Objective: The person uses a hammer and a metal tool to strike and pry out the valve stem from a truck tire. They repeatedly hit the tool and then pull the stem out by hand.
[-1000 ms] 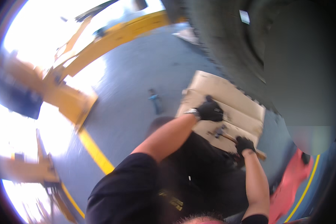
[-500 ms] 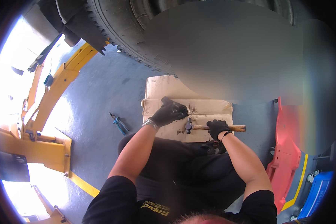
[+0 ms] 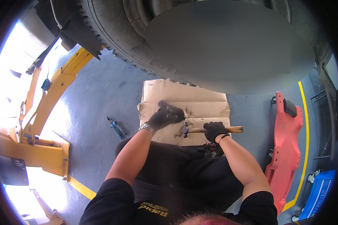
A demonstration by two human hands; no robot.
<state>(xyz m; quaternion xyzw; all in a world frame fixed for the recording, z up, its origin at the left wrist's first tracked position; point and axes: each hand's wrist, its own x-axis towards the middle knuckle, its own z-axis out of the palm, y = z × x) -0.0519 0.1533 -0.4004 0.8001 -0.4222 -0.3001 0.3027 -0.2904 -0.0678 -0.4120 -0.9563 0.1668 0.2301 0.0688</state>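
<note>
Wrapping fully around the wooden handle (image 3: 234, 129), the right hand (image 3: 215, 131) holds a ball-peen hammer (image 3: 196, 130) over the stained cardboard (image 3: 204, 107). Just beside its head (image 3: 185, 129), the left hand (image 3: 166, 115) looks loosely curled, contents impossible to tell; a mis-aimed swing could bruise it, being so close.

Looking down from far off, I see a vehicle workshop. A large treaded tyre (image 3: 114, 39) curves across the top of my view, with a yellow lift arm (image 3: 58, 88) at left. Yellow lines (image 3: 305, 116) mark the blue-grey floor (image 3: 97, 90). At right lie a red creeper (image 3: 285, 150) and a blue cart (image 3: 320, 197). Pliers (image 3: 118, 128), cardboard (image 3: 157, 92) and a hammer (image 3: 197, 130) sit mid-view.
</note>
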